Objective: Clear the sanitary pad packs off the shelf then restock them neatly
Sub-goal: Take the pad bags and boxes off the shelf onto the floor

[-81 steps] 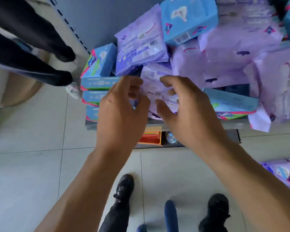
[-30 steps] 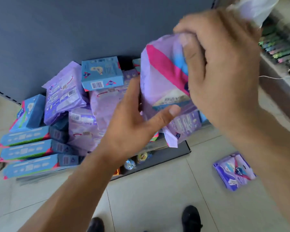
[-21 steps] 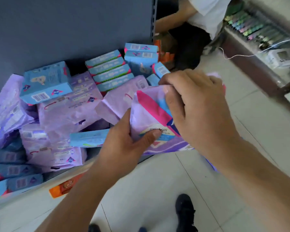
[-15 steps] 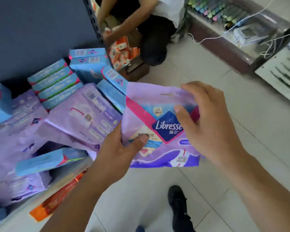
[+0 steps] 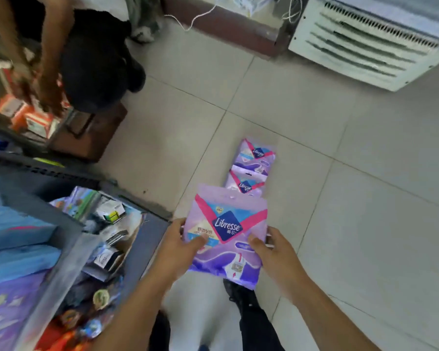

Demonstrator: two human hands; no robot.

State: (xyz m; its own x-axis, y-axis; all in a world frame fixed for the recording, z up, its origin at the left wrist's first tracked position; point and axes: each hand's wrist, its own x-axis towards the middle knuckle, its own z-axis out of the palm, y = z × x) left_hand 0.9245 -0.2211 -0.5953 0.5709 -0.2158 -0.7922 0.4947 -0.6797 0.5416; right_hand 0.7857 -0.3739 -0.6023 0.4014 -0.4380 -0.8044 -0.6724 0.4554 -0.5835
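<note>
Clearing stage, early. Your left hand (image 5: 178,245) and right hand (image 5: 274,252) pinch purple pack (image 5: 227,236). Two packs (image 5: 251,168) on floor (image 5: 365,224); shelf (image 5: 69,252) remains loaded; restocking not begun.

Pale grey floor tiles (image 5: 365,224) with thin dark grout lines fill most of the scene, evenly lit by soft daylight. At the far right stands a white unit with a louvred vent grille (image 5: 365,44), and just left of it a dark brown wooden base (image 5: 228,24) with white cables (image 5: 195,17) trailing over it to the floor. At the left, a grey metal shelf (image 5: 69,249) runs from near to far, its lower tier crowded with small mixed goods. Further off on the left, a second person in dark clothing (image 5: 96,64) crouches over orange boxes (image 5: 36,120) beside a low brown stool (image 5: 94,133).
</note>
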